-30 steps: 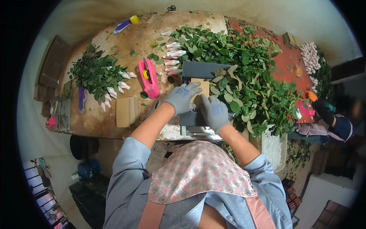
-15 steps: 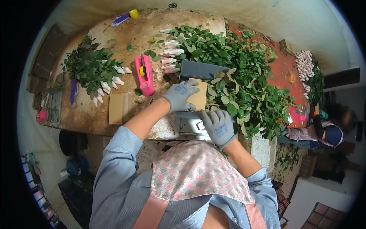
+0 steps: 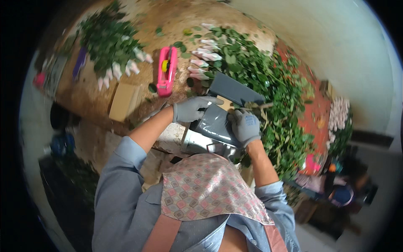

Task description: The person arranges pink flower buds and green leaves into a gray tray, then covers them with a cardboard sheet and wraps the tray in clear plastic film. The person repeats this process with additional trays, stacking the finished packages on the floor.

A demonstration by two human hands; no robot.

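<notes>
Gloves cover both hands, grey knit. The left hand (image 3: 191, 109) lies curled over the near left edge of a grey bag (image 3: 214, 124), fingers wrapped on it and the thumb pointing toward 2 o'clock. The right hand (image 3: 245, 125) grips the bag's right edge from 3 o'clock, fingers closed on the film. The bag sits just below the frame's centre, glossy and flat, between the two hands and over a metal box (image 3: 197, 145) at the bench edge. A dark grey sheet (image 3: 235, 89) lies at 1 o'clock from the bag, touching it, tilted against the greenery.

A big heap of leafy stems (image 3: 268, 84) spreads from 12 to 4 o'clock of the hands, with pale buds (image 3: 203, 54) at its upper left end. A pink tape gun (image 3: 166, 71) lies at 11 o'clock from the left hand, well apart from it. A cardboard piece (image 3: 124, 101) rests at 9 o'clock, near the bench's front edge. A second bunch of leaves (image 3: 107, 40) with white buds lies farther out at 10 o'clock. The bench (image 3: 92, 90) is brown and worn. A patterned headscarf (image 3: 208, 193) fills the lower middle, above a blue shirt (image 3: 121, 201). At 4 o'clock, far off, more pale buds (image 3: 339, 115) are stacked by a red surface (image 3: 319, 113).
</notes>
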